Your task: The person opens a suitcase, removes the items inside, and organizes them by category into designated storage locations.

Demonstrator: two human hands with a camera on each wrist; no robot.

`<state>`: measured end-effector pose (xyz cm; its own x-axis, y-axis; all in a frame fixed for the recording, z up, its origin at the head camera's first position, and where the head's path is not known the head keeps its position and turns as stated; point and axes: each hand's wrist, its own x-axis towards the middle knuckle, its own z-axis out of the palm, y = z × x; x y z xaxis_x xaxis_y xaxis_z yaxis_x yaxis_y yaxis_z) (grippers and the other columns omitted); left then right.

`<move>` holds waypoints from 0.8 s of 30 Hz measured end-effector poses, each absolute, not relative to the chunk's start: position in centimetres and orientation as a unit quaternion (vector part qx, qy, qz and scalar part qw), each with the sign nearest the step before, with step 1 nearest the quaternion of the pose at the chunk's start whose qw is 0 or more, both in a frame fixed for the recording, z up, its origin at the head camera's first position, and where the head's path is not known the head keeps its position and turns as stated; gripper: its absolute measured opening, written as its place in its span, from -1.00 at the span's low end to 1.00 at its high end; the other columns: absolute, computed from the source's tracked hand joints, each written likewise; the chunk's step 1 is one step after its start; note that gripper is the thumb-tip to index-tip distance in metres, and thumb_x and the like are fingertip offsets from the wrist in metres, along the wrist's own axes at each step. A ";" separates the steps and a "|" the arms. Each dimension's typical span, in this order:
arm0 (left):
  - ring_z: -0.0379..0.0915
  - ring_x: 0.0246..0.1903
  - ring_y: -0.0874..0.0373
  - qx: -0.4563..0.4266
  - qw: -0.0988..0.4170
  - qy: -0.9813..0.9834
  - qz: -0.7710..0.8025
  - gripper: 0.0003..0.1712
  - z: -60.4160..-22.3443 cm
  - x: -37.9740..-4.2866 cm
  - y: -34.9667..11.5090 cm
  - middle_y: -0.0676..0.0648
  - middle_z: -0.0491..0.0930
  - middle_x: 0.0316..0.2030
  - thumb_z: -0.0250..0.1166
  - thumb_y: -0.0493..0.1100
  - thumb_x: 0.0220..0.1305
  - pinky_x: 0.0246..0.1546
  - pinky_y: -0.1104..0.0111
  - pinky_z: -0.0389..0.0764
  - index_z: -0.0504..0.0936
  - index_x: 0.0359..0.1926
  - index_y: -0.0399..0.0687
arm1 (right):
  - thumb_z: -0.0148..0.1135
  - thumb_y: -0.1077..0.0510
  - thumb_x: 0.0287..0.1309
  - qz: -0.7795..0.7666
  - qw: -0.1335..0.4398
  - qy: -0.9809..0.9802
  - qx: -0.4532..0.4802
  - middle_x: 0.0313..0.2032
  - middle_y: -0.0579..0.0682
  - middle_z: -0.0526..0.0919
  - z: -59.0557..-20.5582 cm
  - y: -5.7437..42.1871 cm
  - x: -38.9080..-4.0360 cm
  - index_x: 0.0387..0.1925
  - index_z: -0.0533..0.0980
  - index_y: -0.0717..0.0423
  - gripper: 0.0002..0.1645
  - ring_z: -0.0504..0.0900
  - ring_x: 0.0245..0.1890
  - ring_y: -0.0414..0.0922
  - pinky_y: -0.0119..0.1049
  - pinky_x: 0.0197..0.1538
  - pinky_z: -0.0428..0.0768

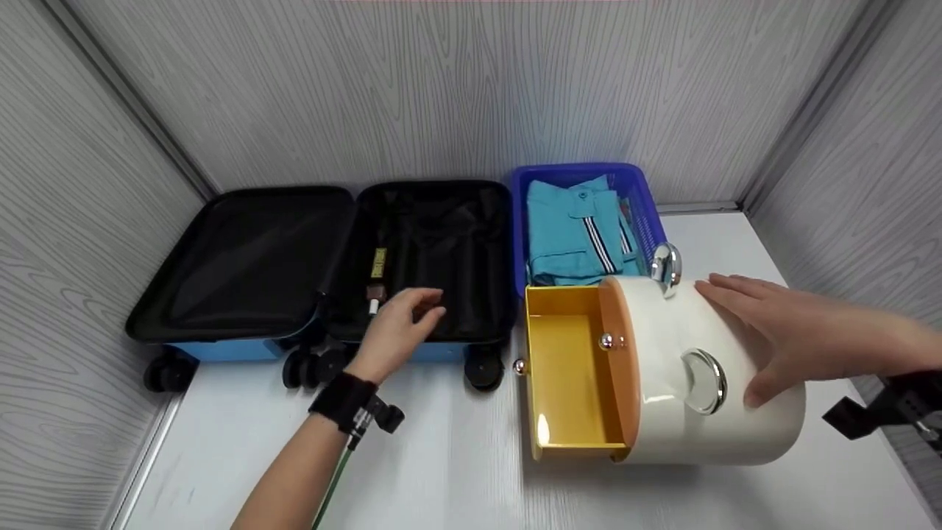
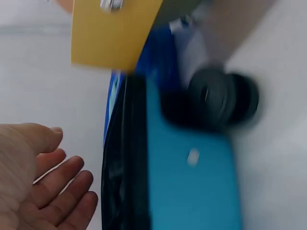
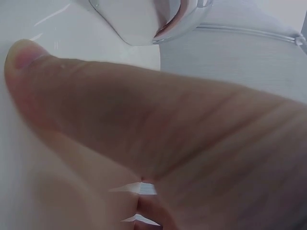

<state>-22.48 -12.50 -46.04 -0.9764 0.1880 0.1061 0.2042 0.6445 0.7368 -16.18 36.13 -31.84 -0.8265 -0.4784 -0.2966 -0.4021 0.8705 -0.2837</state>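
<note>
My left hand (image 1: pixel 401 324) hangs over the front edge of the open suitcase (image 1: pixel 434 344), fingers loosely bent and holding nothing. In the left wrist view its fingers (image 2: pixel 62 191) are apart from the suitcase's blue side (image 2: pixel 192 177). My right hand (image 1: pixel 773 331) rests on the white rounded cabinet (image 1: pixel 736 434), thumb and fingers spread over its curved surface. That cabinet has an orange front (image 1: pixel 625 368) and chrome-trimmed handles (image 1: pixel 706 381). A yellow drawer (image 1: pixel 570 375) is pulled out of it toward the left, with nothing visible inside.
Behind the drawer stands a blue basket (image 1: pixel 647 213) with folded turquoise clothing (image 1: pixel 563 228). The suitcase's other half (image 1: pixel 257 258) lies open at the left. Inside the nearer half are a yellow label (image 1: pixel 379 263) and a small brown-and-white item (image 1: pixel 376 296). Grey walls (image 1: pixel 441 88) enclose the table.
</note>
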 end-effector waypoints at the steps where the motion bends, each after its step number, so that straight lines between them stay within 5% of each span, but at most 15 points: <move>1: 0.55 0.05 0.12 -0.096 0.001 -0.914 -0.394 -0.54 -45.7 -23.3 -13.2 -0.04 0.59 0.11 0.26 0.00 0.50 0.06 0.20 0.58 0.58 0.31 -0.05 | 0.72 -0.24 -0.55 -0.106 0.183 0.950 -0.231 0.53 0.30 0.09 -31.8 36.2 -16.2 0.59 0.04 0.23 0.67 0.11 0.48 0.31 0.35 0.37 0.21; 7: 0.52 0.11 -0.09 -0.054 -0.046 -0.944 -0.323 -0.50 -45.2 -27.4 -16.9 -0.23 0.54 0.23 0.13 -0.04 0.58 0.11 0.04 0.52 0.50 0.37 -0.19 | 0.72 -0.25 -0.51 -0.107 0.181 0.949 -0.236 0.53 0.26 0.09 -31.8 36.4 -16.0 0.60 0.03 0.21 0.66 0.12 0.48 0.27 0.31 0.37 0.23; 10: 0.58 -0.09 -0.11 -0.044 -0.087 -0.951 -0.294 -0.53 -45.4 -28.7 -18.4 -0.27 0.60 0.05 0.05 -0.10 0.61 -0.02 0.05 0.54 0.49 0.36 -0.27 | 0.72 -0.27 -0.50 -0.105 0.179 0.949 -0.238 0.53 0.26 0.10 -31.7 36.4 -15.8 0.59 0.03 0.21 0.66 0.14 0.47 0.26 0.31 0.37 0.25; 13: 0.45 -0.43 0.01 -0.040 -0.146 -0.951 -0.269 -0.67 -45.6 -29.8 -19.4 -0.15 0.52 -0.38 -0.04 -0.16 0.62 -0.26 0.15 0.46 0.62 -0.07 -0.25 | 0.71 -0.27 -0.50 -0.105 0.183 0.949 -0.234 0.54 0.26 0.08 -31.7 36.3 -15.7 0.60 0.03 0.21 0.66 0.13 0.48 0.27 0.33 0.37 0.24; 16: 0.23 -0.55 0.07 -0.041 -0.205 -0.945 -0.252 -0.62 -46.1 -30.7 -19.9 -0.05 0.30 -0.56 -0.11 -0.19 0.64 -0.34 0.18 0.34 0.39 -0.43 -0.12 | 0.71 -0.27 -0.50 -0.104 0.187 0.950 -0.230 0.54 0.26 0.07 -31.6 36.3 -15.7 0.60 0.02 0.20 0.67 0.12 0.48 0.28 0.34 0.37 0.23; 24: 0.31 -0.46 0.02 -0.174 -0.283 -0.938 -0.099 -0.65 -49.5 -35.0 -21.6 -0.19 0.53 -0.37 -0.10 -0.32 0.56 -0.34 0.22 0.39 0.62 -0.24 -0.26 | 0.70 -0.29 -0.50 -0.099 0.183 0.951 -0.230 0.54 0.27 0.09 -31.7 36.3 -15.3 0.60 0.03 0.20 0.66 0.12 0.48 0.29 0.36 0.35 0.24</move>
